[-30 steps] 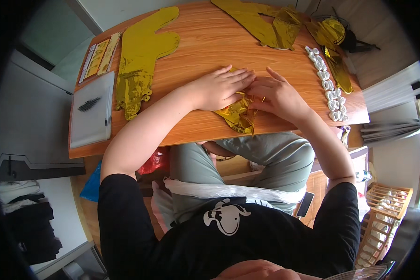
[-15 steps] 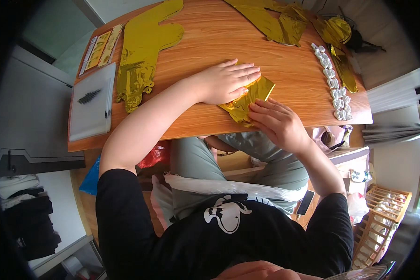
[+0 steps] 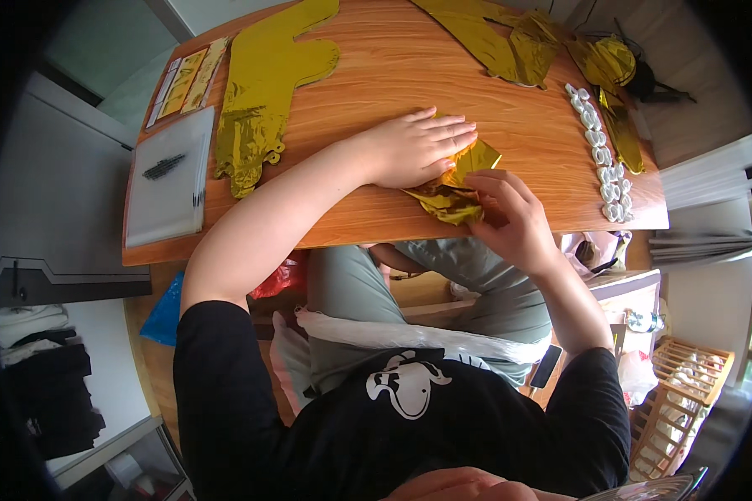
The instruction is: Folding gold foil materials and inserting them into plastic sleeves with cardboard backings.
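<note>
A small folded gold foil balloon [image 3: 451,207] lies crumpled near the table's front edge, in front of me. My left hand [image 3: 418,150] is laid flat across its upper left part, fingers stretched out and pressing it to the wood. At its right edge my right hand [image 3: 514,219] has curled fingers and thumb around the foil and grips it. The part of the foil under my left palm is hidden.
A large flat gold foil balloon [image 3: 259,92] lies at left, beside a clear plastic sleeve [image 3: 167,204] and printed cards [image 3: 184,83]. More gold foil [image 3: 535,50] sits at the far right. White ribbon coils [image 3: 600,154] line the wooden table's [image 3: 359,75] right side.
My right hand has gone from lying flat on the foil to curling around its right edge, and the foil's lower part is more crumpled. My left hand keeps pressing.
</note>
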Demonstrator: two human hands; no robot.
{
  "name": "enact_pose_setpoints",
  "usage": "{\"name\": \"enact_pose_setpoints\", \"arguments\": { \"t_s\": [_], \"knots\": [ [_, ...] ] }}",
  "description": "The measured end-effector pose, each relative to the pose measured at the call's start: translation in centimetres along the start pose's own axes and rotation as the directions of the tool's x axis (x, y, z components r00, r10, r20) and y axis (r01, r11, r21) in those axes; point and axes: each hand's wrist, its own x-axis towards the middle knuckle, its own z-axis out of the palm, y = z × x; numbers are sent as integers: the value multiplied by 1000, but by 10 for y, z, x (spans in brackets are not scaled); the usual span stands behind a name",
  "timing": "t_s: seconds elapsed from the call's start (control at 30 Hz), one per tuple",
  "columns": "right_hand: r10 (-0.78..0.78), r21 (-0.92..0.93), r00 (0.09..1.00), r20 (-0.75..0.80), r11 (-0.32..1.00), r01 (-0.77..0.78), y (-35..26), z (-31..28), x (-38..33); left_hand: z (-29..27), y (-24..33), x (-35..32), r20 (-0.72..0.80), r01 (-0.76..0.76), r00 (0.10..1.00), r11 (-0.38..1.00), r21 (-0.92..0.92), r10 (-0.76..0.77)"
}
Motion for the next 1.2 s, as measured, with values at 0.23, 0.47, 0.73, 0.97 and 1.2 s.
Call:
{"name": "enact_pose_setpoints", "arguments": {
  "t_s": [0.23,0.47,0.73,0.97,1.2],
  "knots": [
    [-204,-200,971,125,953,226,17,-4,7,-1,2,1,-7,1,1000,1000,-11,-1],
    [118,-190,990,75,977,-102,8,1,18,-5,3,-1,20,10,1000,1000,-9,-9],
    [241,-131,970,19,963,-237,24,9,39,-8,26,-5,-15,224,974,968,-116,-227],
    [276,-220,957,85,942,-252,30,9,49,-21,5,-9,83,189,982,917,-351,-170],
    [265,-302,962,70,924,-233,32,14,53,-60,-29,-28,359,259,926,891,-373,-118]
  ]
}}
